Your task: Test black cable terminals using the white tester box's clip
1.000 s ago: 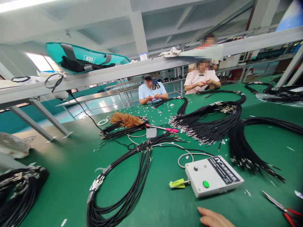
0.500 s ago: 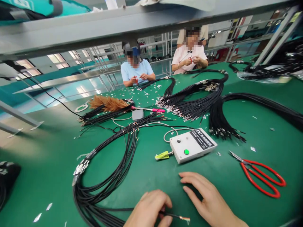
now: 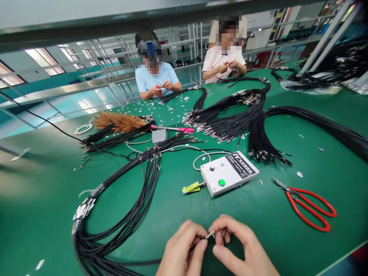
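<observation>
1. The black cable point(image 3: 143, 263) runs into the left hand point(image 3: 182, 247), its stripped end point(image 3: 210, 235) between both hands.
2. Left thumb and forefinger clamp the cable; whether the right hand point(image 3: 243, 245) grips that end, I cannot tell.
3. Both hands face each other, fingers curled, in front of the electric wire twister point(image 3: 230, 172).

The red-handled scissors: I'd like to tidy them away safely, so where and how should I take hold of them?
By the red handles, I'd suggest, coming from the near right: the scissors lie flat on the green table, handles toward that side, while the metal blades point away to the far left.
</observation>
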`<state>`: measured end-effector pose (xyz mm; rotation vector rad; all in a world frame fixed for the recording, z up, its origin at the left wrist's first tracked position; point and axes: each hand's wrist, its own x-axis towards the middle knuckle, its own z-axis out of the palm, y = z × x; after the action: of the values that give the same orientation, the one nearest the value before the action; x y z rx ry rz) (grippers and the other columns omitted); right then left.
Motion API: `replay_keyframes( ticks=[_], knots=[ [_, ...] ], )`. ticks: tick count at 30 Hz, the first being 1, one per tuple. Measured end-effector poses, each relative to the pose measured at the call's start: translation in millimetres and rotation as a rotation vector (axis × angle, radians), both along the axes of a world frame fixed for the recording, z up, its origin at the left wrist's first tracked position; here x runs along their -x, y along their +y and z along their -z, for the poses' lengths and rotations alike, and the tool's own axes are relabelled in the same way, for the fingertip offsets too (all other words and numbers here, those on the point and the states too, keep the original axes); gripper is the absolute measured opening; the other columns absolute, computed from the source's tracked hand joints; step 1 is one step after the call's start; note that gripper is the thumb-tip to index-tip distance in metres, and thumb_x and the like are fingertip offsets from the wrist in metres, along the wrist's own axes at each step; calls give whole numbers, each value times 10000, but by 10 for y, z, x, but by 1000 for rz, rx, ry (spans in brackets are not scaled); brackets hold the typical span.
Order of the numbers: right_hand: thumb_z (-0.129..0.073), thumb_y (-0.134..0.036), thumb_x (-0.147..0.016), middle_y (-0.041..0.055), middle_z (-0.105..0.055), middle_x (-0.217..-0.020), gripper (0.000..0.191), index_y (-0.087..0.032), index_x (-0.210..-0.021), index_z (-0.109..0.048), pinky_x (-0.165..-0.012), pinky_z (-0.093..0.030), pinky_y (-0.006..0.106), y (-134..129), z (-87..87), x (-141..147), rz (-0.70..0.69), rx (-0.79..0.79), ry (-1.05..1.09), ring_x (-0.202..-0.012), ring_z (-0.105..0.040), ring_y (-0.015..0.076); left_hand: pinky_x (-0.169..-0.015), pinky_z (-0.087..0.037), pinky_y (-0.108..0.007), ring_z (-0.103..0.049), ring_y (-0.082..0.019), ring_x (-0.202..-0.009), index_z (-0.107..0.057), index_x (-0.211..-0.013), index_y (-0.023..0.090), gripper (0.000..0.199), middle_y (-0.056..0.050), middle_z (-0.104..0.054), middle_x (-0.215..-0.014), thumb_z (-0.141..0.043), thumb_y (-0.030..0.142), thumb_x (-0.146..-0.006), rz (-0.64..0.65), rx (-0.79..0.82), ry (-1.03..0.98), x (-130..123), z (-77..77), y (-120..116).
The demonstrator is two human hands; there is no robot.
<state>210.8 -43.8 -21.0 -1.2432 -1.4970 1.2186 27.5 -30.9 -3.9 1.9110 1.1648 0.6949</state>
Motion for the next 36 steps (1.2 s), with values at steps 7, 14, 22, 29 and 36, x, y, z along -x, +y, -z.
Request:
replay_keyframes(
  ticks=[7, 14, 22, 29, 36],
  knots=[
    [-601, -281, -847, 6, -609, -690, 150, -185, -738, -637, -632, -458, 250, 78, 3, 113, 47, 79, 89, -651, -557, 147, -538, -382, -219, -493, -138, -575, -589, -813, 209, 153, -5, -546, -698, -498, 245, -931, -61, 79, -75, 7, 65, 4],
    [-608, -377, -857, -8, -597, -640, 240, -179, -724, -628, -604, -425, 250, 50, 114, 251, 93, 195, 188, -599, -531, 134, -393, -149, -190, -283, -79, -428, -495, -921, 214, 414, 63, -459, -531, -482, 627, -883, -236, 526, -409, -57, 172, -95],
    [-651, -406, -817, 26, -648, -790, 254, -186, -944, -645, -668, -447, 287, 81, 86, 269, 86, 187, 172, -700, -578, 166, -387, -143, -185, -279, -77, -437, -492, -1110, 213, 454, 63, -460, -567, -501, 608, -887, -285, 526, -465, -63, 170, -94],
    [-683, -498, -793, -37, -537, -590, 335, -177, -710, -631, -569, -401, 232, 152, -11, 378, 88, 304, 389, -550, -480, 110, -437, -234, -194, -317, -78, -458, -510, -1311, 202, 584, 68, -436, -567, -503, 606, -888, -248, 489, -482, -50, 170, -74],
    [-655, -462, -826, -41, -528, -592, 326, -177, -681, -591, -577, -390, 226, 139, 32, 386, 74, 311, 359, -565, -478, 106, -336, -128, -135, -220, 9, -330, -575, -1023, 230, 468, 65, -544, -625, -676, 607, -766, -338, 671, -666, -79, 108, -49]
  ],
)
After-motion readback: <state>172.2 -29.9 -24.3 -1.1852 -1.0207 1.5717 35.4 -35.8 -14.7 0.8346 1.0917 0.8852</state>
